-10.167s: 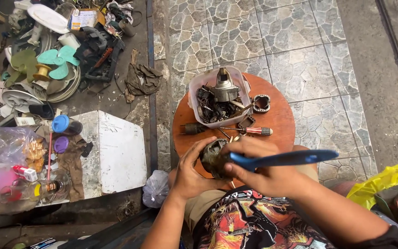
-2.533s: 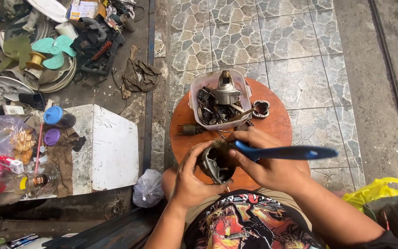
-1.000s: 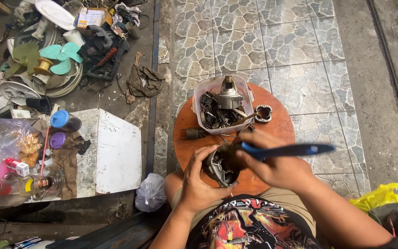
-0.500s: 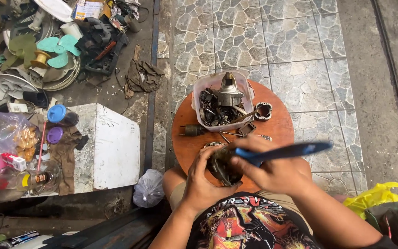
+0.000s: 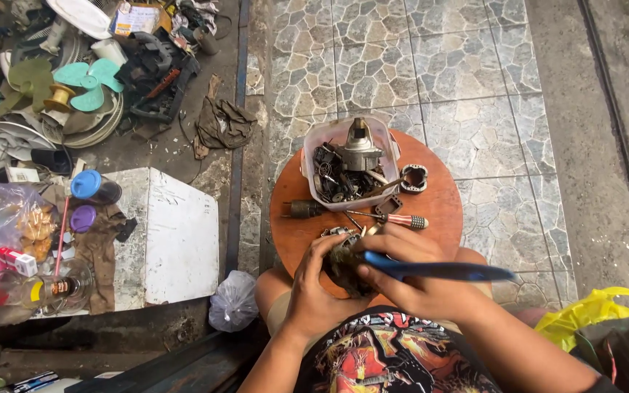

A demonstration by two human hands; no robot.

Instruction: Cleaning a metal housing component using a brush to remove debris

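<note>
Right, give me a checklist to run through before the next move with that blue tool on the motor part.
1. Left hand cupping the dark motor part: ok.
2. Right hand gripping the blue-handled tool: ok.
3. Tool tip seated on the part: cannot tell, fingers hide it.
4. Part over the round wooden stool: ok.
5. Plastic tub of parts apart from the hands: ok.
6. Screwdriver lying within reach: ok.

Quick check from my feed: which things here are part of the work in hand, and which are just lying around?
In hand: left hand cupping dark motor part; right hand gripping blue-handled tool; parts tub; screwdriver; round stool.

Lying about: green fan blades; brown rag; white box; yellow bag.
</note>
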